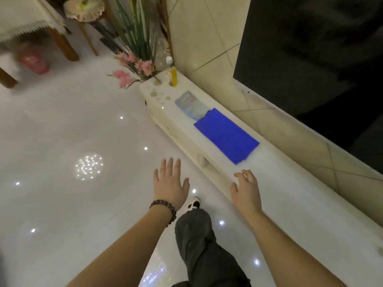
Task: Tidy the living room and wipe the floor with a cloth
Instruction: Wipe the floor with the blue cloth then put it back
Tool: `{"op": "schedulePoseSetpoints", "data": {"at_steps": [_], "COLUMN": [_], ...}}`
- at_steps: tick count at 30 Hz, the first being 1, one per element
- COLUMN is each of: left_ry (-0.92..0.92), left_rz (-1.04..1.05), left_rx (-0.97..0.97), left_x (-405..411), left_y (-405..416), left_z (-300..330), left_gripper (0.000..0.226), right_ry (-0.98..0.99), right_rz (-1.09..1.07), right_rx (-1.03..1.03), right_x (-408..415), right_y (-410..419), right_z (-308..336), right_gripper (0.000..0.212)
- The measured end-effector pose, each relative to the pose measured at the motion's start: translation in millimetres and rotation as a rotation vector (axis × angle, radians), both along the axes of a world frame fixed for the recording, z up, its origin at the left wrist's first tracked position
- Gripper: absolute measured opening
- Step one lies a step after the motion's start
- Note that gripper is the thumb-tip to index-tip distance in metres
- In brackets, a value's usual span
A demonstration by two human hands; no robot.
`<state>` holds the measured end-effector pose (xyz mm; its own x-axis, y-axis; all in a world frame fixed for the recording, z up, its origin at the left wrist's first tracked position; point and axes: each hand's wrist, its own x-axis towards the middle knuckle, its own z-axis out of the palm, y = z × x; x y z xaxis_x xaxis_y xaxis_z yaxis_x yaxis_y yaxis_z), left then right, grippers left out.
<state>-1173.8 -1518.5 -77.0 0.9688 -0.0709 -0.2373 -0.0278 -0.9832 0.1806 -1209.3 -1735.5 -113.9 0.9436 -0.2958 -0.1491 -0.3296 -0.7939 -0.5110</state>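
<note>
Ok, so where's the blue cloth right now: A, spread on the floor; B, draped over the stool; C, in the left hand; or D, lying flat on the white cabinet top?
D: the blue cloth lies flat on the white cabinet, ahead of both open, empty hands.

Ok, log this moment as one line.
left hand open, empty | right hand open, empty | blue cloth flat on cabinet, untouched
</note>
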Motion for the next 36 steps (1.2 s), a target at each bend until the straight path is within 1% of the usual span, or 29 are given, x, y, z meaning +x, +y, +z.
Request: {"op": "schedulePoseSetpoints", "data": {"at_steps": [5,9,12,16,22,24,26,28,29,31,33,34,36], "left_ry": [0.059,0.123,0.157,0.175,0.202,0.213,0.216,0.241,0.266,0.289,0.287,0.294,0.317], "left_rz": [-0.164,-0.295,-0.394,-0.556,-0.761,-0.834,-0.877,-0.877,-0.876,-0.897,-0.911,-0.915,-0.964], "left_rx": [0.063,0.11,0.116,0.151,0.138,0.152,0.179,0.192,0.191,0.196,0.185,0.172,0.142], "left_x": [125.8,214.6,274.9,341.9,414.0,426.4,432.3,435.4,436.2,435.5,429.8,424.3,407.3], "left_y": [-4.0,-9.4,-19.7,-33.1,-73.7,-87.5,-93.7,-92.6,-90.8,-86.4,-83.5,-83.5,-84.8], "left_z": [-40.4,-70.5,-88.5,-126.7,-225.5,-259.1,-287.5,-307.1,-314.4,-323.9,-325.5,-323.9,-318.0], "left_gripper": [0.065,0.065,0.064,0.064,0.067,0.068,0.069,0.07,0.07,0.07,0.07,0.07,0.068], "right_ry": [0.031,0.124,0.157,0.187,0.154,0.148,0.208,0.266,0.262,0.236,0.24,0.227,0.152], "right_rz": [-0.185,-0.367,-0.454,-0.64,-0.859,-0.973,-1.113,-1.211,-1.25,-1.311,-1.305,-1.306,-1.359], "right_rx": [0.053,0.113,0.127,0.162,0.131,0.089,0.056,0.127,0.197,0.315,0.286,0.255,0.217], "right_x": [88.9,148.9,188.5,226.0,258.6,265.9,270.6,275.4,278.1,282.0,279.5,274.1,257.6], "right_y": [-6.0,-3.1,-5.4,-20.7,-53.5,-62.6,-69.4,-70.3,-69.0,-66.7,-67.8,-69.9,-74.0], "right_z": [-50.9,-88.1,-107.2,-141.9,-214.9,-233.9,-249.2,-262.0,-268.5,-279.5,-281.5,-280.2,-270.7], "right_gripper": [0.036,0.036,0.037,0.04,0.049,0.06,0.074,0.081,0.077,0.057,0.032,0.023,0.015]}}
